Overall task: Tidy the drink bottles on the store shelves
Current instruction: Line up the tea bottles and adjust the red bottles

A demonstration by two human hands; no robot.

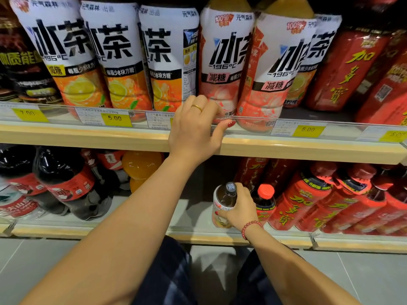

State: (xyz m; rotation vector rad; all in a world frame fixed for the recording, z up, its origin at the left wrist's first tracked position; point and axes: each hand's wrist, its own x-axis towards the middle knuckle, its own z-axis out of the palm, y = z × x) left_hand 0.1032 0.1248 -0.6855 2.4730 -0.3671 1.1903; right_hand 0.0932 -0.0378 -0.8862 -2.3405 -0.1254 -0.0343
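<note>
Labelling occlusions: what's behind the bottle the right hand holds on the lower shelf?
Dark shelf space and tall red bottles. The right hand gripping the bottle covers part of a red-capped bottle.

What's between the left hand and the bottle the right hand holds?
Head view: below the left hand, the upper shelf's wooden edge, then dark open space above the bottle.

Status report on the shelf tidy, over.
Left grip hooked over upper shelf rail. Right grip holds small dark-capped bottle, lower shelf. Red-capped bottle close beside.
</note>
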